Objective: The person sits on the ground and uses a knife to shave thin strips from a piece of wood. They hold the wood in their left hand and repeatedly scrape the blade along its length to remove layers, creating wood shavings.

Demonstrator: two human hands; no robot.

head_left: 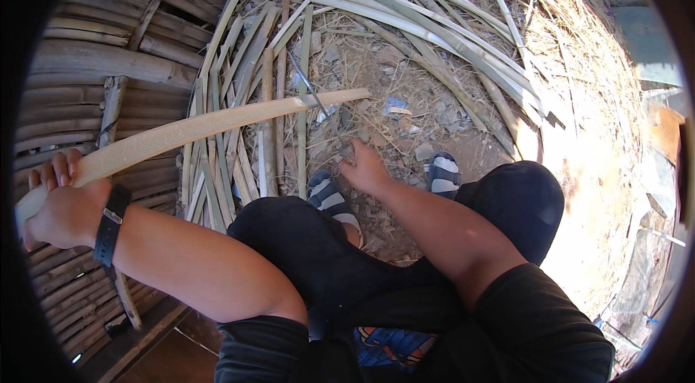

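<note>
A long, pale, slightly curved bamboo strip reaches from the left edge to the middle of the view. My left hand, with a dark watch on the wrist, is closed around its near left end. My right hand is closed low in front of my knees. From it a knife with a thin, dark metal blade points up and left. The blade crosses the strip near its far right end. The knife's handle blends with the littered ground and is mostly hidden by my fingers.
Split bamboo strips lie in a heap beside a slatted bamboo wall at left. More long strips curve across the far side. Straw and chips litter the ground around my sandals. Bright sunlight falls on straw at right.
</note>
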